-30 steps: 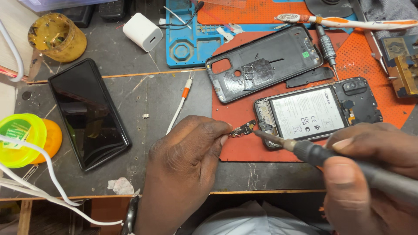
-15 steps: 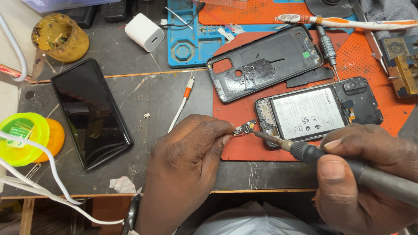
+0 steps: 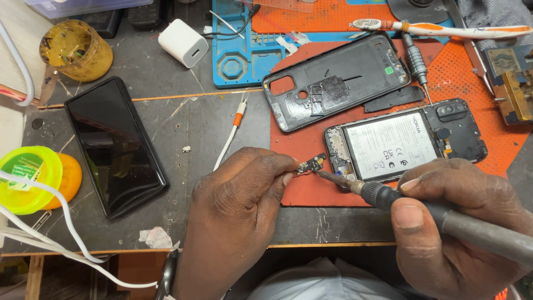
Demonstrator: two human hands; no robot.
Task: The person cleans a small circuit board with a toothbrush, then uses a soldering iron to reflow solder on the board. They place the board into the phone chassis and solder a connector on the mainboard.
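Observation:
My left hand (image 3: 239,216) pinches a small dark circuit board (image 3: 312,164) between thumb and forefinger, just left of the opened phone (image 3: 405,141). My right hand (image 3: 461,222) grips a grey soldering iron (image 3: 444,214), and its tip touches the small board. The opened phone lies on an orange mat (image 3: 311,189) with its white battery facing up. Its black back cover (image 3: 336,80) rests behind it on the same mat.
A black phone (image 3: 114,145) lies screen up at the left. A yellow-green tin (image 3: 28,178), a brown pot (image 3: 75,50), a white charger (image 3: 183,43), a white cable (image 3: 230,136), a blue tool tray (image 3: 239,61), a screwdriver (image 3: 415,64) and a toothbrush (image 3: 444,28) surround the mat.
Both hands have shifted slightly left and down together, with the iron's tip still at the small board. Nothing else on the bench has moved.

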